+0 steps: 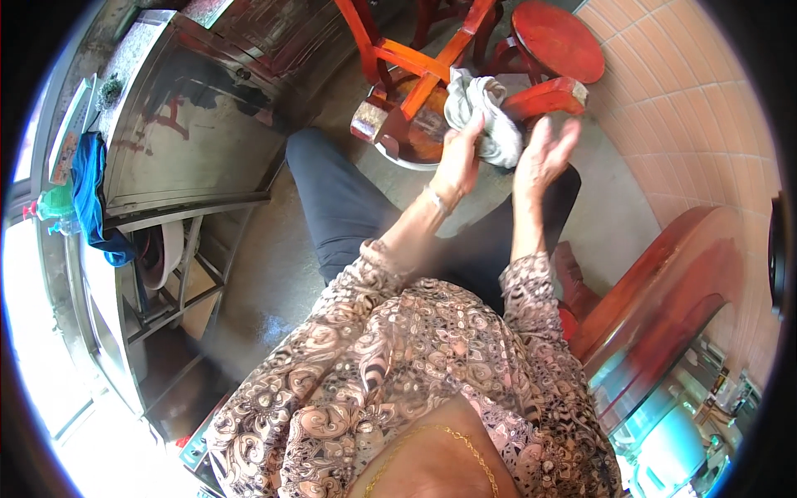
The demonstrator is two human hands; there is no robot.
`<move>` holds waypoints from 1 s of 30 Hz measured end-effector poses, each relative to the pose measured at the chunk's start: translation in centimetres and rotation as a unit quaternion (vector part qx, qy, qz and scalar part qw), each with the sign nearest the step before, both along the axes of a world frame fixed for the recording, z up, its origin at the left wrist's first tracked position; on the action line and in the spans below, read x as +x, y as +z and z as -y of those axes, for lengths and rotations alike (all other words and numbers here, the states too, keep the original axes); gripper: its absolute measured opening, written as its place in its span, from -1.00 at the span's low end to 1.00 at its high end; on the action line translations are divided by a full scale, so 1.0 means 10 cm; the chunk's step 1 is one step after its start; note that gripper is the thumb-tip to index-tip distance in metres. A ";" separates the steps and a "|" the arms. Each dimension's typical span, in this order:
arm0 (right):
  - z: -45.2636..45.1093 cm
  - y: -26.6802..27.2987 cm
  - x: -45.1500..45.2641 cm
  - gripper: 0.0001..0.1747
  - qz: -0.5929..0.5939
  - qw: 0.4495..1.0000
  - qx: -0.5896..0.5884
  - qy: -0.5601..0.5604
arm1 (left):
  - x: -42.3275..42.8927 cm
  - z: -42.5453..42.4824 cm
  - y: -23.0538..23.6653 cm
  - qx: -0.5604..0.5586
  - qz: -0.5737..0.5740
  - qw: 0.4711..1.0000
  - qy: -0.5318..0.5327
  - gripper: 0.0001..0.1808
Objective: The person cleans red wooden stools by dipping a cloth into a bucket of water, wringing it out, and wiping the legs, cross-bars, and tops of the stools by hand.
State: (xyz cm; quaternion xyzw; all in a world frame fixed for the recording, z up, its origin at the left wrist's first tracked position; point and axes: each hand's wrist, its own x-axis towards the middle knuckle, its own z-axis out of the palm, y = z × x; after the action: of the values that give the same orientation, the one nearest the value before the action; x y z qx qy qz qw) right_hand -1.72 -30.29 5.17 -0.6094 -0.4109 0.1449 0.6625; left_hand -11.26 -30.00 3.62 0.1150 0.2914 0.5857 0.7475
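A bunched whitish cloth (492,121) hangs from my left hand (459,163), whose thumb and fingers press on its near side. Just right of the cloth, my right hand (543,154) is raised with its fingers apart and nothing in them. Both hands are slightly blurred. Behind the cloth a red-orange wooden stool (414,59) stands upside down, its crossed rails and worn leg ends turned up. The cloth covers part of the rails. Under the stool shows the pale rim of a round thing (408,165), perhaps a basin.
A second red stool (558,40) stands by the tiled wall (679,106). At right is a round wooden table (660,274) with a glass-like top. A metal cabinet (205,143) stands at left, a blue cloth (90,187) hanging at its edge. My knees flank the work.
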 end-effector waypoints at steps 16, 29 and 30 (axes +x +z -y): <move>0.74 -0.74 -0.06 -0.61 -0.366 0.802 -0.332 0.336 | -1.44 0.95 0.18 -0.018 -0.567 0.786 -0.247 -0.37; -0.17 -0.10 0.50 -0.64 -0.157 0.879 -0.261 0.367 | -1.15 -0.07 0.30 0.168 -0.436 0.867 0.173 -0.80; -0.19 -0.01 0.45 -0.65 -0.153 0.883 -0.249 0.368 | -1.16 -0.10 0.42 0.142 -0.418 0.880 0.174 -0.81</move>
State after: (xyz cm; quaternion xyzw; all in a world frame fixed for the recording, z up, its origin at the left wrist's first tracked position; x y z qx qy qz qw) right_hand 2.79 -28.36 5.10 -0.5290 -0.4496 0.5675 0.4428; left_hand -22.87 -29.02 7.86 0.4017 0.5060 0.6390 0.4174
